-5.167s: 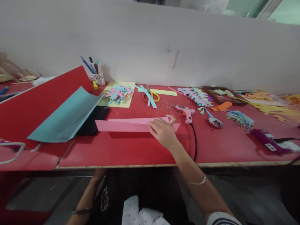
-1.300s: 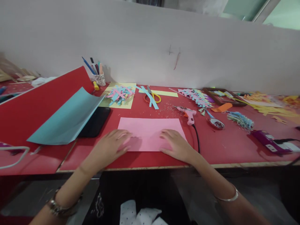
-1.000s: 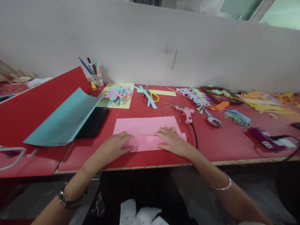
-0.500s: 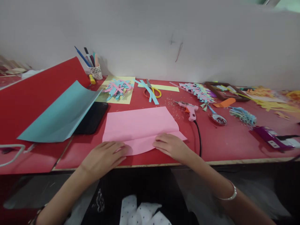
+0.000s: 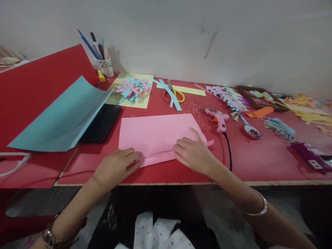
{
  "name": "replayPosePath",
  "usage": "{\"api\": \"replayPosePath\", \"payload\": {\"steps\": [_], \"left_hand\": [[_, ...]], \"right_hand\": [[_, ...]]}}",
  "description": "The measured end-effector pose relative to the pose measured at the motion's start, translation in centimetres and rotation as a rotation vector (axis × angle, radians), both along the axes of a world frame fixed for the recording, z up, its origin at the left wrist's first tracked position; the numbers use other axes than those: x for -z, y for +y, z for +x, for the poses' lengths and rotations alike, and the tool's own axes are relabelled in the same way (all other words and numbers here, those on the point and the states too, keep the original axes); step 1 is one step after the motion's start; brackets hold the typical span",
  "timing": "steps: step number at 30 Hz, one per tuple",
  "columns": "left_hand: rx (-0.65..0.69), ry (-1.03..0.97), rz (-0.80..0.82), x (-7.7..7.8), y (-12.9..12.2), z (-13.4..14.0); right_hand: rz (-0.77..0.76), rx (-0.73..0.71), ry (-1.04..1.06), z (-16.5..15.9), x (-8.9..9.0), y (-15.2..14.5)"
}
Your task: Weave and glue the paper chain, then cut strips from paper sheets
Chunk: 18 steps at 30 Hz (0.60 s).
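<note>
A sheet of pink paper lies on the red table in front of me, its near edge folded over into a narrow strip. My left hand grips the left end of that fold, fingers curled over the paper and their tips partly hidden. At the fold's right part, my right hand holds the paper with bent fingers while one digit sticks up. To the right of the sheet lies a pink glue gun with a black cord.
Scissors and blue strips lie behind the sheet, beside a pile of paper cuttings. On the left are a curved blue sheet, a black phone-like slab and a pen cup. A spoon and purple device lie right.
The near flap of the pink paper has become narrower as it folds over further. My right hand has a digit raised now. The camera view has shifted slightly.
</note>
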<state>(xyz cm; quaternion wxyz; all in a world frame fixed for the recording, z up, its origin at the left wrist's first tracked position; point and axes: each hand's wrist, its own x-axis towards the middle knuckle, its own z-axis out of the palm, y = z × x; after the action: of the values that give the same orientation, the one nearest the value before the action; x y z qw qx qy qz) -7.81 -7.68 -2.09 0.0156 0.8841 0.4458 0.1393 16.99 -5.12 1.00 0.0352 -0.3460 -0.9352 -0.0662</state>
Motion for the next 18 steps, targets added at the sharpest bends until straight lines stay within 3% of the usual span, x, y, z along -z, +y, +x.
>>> {"api": "replayPosePath", "payload": {"steps": [6, 12, 18], "left_hand": [[-0.013, -0.075, 0.009, 0.1, -0.3, 0.0], [-0.134, -0.078, -0.021, 0.1, -0.8, -0.2], [-0.222, -0.089, -0.172, 0.1, -1.0, -0.1]], "right_hand": [[-0.211, -0.048, -0.011, -2.4, 0.5, 0.1], [-0.265, -0.051, -0.102, -2.2, 0.6, 1.4], [-0.227, -0.048, -0.015, -1.7, 1.4, 1.3]]}}
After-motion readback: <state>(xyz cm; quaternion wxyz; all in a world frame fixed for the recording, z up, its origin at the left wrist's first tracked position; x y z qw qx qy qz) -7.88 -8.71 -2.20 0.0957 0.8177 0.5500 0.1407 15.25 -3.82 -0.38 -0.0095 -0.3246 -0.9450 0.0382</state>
